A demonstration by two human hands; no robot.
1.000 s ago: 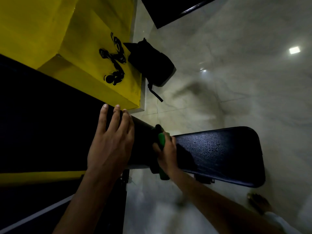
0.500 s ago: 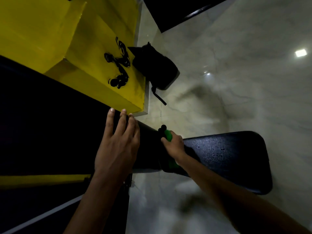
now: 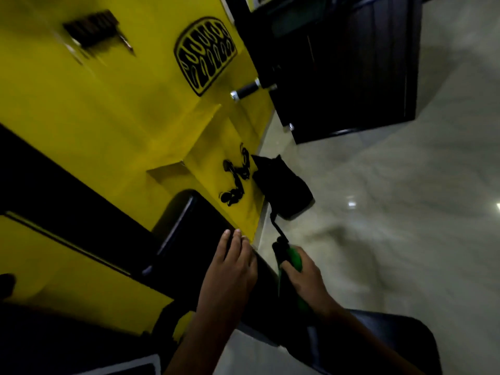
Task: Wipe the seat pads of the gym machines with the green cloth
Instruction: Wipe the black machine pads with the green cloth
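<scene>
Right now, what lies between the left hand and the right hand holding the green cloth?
In the head view, only dark pad surface separates the flat left hand from the right hand gripping the green cloth.

The bright green cloth (image 3: 294, 259) is bunched into a wad in the right hand (image 3: 305, 282), pressed against the glossy black padded seat pad (image 3: 400, 345), which stretches long and flat toward the lower right.
</scene>
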